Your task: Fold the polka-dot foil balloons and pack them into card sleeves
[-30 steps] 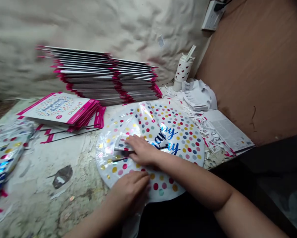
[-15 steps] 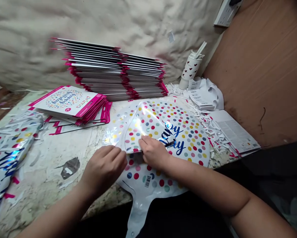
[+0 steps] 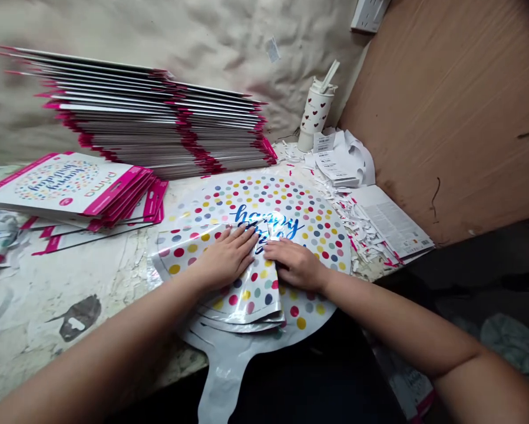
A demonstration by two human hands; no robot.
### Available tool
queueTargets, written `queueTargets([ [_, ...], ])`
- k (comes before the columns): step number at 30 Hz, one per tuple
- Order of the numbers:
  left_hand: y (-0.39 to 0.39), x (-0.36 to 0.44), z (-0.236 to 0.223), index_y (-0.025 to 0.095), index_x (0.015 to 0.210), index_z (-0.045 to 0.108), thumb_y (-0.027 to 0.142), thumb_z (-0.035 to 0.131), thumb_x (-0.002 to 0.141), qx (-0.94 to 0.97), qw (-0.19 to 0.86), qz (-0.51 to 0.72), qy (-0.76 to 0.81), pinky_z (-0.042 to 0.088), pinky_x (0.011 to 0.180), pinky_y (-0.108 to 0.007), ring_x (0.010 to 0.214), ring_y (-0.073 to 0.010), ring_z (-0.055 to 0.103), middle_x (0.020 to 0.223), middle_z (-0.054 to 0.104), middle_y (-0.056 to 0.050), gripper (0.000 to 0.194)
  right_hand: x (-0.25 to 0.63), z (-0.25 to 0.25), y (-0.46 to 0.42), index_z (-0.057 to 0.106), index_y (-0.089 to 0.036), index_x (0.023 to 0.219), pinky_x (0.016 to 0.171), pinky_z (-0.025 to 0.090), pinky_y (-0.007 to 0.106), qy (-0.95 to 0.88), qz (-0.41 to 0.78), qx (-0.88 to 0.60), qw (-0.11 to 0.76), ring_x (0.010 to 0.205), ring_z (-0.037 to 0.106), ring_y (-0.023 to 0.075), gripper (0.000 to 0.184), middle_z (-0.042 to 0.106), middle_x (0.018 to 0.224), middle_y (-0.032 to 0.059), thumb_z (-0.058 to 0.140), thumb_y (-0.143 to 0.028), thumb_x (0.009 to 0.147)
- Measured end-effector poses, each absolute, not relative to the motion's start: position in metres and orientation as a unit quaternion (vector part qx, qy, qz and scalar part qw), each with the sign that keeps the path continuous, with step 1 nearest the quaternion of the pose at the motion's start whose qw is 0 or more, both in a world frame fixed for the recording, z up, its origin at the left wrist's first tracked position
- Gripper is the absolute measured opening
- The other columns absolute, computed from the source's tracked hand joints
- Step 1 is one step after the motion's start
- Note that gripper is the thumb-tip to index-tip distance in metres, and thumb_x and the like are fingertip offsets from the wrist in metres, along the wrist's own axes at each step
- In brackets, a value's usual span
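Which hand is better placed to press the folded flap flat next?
Left, probably: the left hand lies spread on the folded flap, while the right hand is at its edge, fingers bent.

heart-patterned tumbler [image 3: 316,112] beside curled label strip [image 3: 337,166]; white socket [image 3: 369,15] near brown panel [image 3: 450,118].

Left hand [image 3: 227,257] flat, right hand [image 3: 298,265] seemingly curled

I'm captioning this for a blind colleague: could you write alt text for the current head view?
A person's left hand lies on a folded section of a flat polka-dot balloon, with the right hand touching it close by, fingers curled. Behind it are stacked pink-edged packages and, further right, a heart-patterned tumbler.
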State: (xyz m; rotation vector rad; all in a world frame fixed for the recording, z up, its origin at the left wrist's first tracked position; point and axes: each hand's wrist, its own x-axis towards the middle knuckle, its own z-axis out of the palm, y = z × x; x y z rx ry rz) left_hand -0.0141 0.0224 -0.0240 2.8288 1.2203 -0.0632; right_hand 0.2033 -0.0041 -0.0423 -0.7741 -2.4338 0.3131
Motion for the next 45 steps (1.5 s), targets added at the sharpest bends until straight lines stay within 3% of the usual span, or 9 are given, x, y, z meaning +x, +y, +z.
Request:
queueTargets([
  [7,0.010,-0.009,-0.034,0.016,0.139,0.031,0.041,0.025,0.092,0.905,0.014,0.002,0.426,0.016,0.109,-0.048,0.136,-0.0261,0.020,0.146,0.030,-0.010,0.053,0.217,-0.049,-0.030,0.059,-0.012,0.114,0.101,0.039,0.042,-0.926,0.079,-0.249,0.274,0.118,0.051,0.0221,0.033,0.061,0.118,0.0140,0.044,-0.012,0.084],
  [17,0.014,-0.069,-0.030,0.021,0.143,0.016,0.052,0.024,0.090,0.885,0.055,-0.047,0.460,0.015,0.110,-0.046,0.138,-0.0232,0.016,0.149,0.019,-0.006,0.062,0.226,-0.036,0.000,0.062,-0.024,0.105,0.110,0.017,0.046,-0.878,0.361,-0.256,0.183,0.111,0.056,0.0138,0.046,0.067,0.110,0.0017,0.044,0.002,0.072],
  [23,0.006,-0.128,-0.022,0.011,0.137,0.035,0.044,0.024,0.089,0.813,-0.034,-0.037,0.580,0.022,0.102,-0.061,0.135,-0.0363,0.021,0.146,0.028,-0.016,0.059,0.228,-0.040,0.001,0.064,-0.025,0.102,0.110,0.015,0.046,-0.867,0.387,-0.254,0.184,0.115,0.053,0.0143,0.041,0.065,0.113,0.0021,0.047,0.000,0.074],
  [28,0.026,-0.046,-0.018,0.016,0.134,0.040,0.037,0.023,0.092,0.906,0.041,0.016,0.421,0.028,0.108,-0.034,0.132,-0.0184,0.032,0.143,0.037,-0.007,0.050,0.227,-0.039,-0.002,0.065,-0.024,0.099,0.110,0.014,0.047,-0.873,0.373,-0.255,0.186,0.116,0.052,0.0145,0.037,0.064,0.114,0.0039,0.048,-0.001,0.075],
  [32,0.055,-0.004,-0.023,0.017,0.135,0.038,0.038,0.023,0.092,0.877,0.035,0.019,0.479,0.026,0.104,-0.053,0.133,-0.0289,0.028,0.143,0.037,-0.010,0.050,0.229,-0.039,-0.004,0.065,-0.024,0.097,0.109,0.014,0.048,-0.875,0.364,-0.260,0.187,0.116,0.052,0.0149,0.037,0.064,0.113,0.0041,0.047,-0.001,0.074],
  [34,0.059,0.000,-0.023,0.015,0.136,0.036,0.037,0.022,0.092,0.868,0.021,0.031,0.495,0.020,0.105,-0.057,0.136,-0.0313,0.020,0.146,0.031,-0.012,0.051,0.230,-0.040,-0.004,0.064,-0.024,0.097,0.109,0.016,0.049,-0.877,0.355,-0.261,0.192,0.115,0.053,0.0151,0.036,0.065,0.113,0.0037,0.047,-0.001,0.075],
  [38,0.040,0.004,-0.026,0.016,0.140,0.028,0.044,0.026,0.091,0.892,0.045,0.007,0.450,0.018,0.109,-0.047,0.138,-0.0264,0.016,0.149,0.024,-0.009,0.057,0.230,-0.040,-0.010,0.060,-0.019,0.101,0.103,0.034,0.043,-0.886,0.254,-0.274,0.275,0.115,0.053,0.0193,0.026,0.061,0.119,0.0108,0.055,-0.014,0.077],
  [42,0.025,0.005,-0.030,0.016,0.142,0.022,0.049,0.024,0.091,0.893,0.063,-0.012,0.445,0.018,0.109,-0.047,0.138,-0.0270,0.015,0.149,0.021,-0.010,0.061,0.228,-0.041,-0.020,0.063,-0.015,0.092,0.094,0.045,0.038,-0.908,0.124,-0.232,0.325,0.102,0.059,0.0187,0.020,0.068,0.098,0.0121,0.044,-0.013,0.086],
  [45,0.023,0.001,-0.029,0.016,0.143,0.019,0.049,0.023,0.091,0.895,0.074,-0.019,0.440,0.016,0.110,-0.046,0.138,-0.0261,0.013,0.150,0.018,-0.008,0.061,0.229,-0.043,-0.025,0.064,-0.015,0.091,0.092,0.046,0.035,-0.911,0.145,-0.193,0.333,0.099,0.062,0.0171,0.022,0.070,0.094,0.0104,0.043,-0.011,0.087],
])
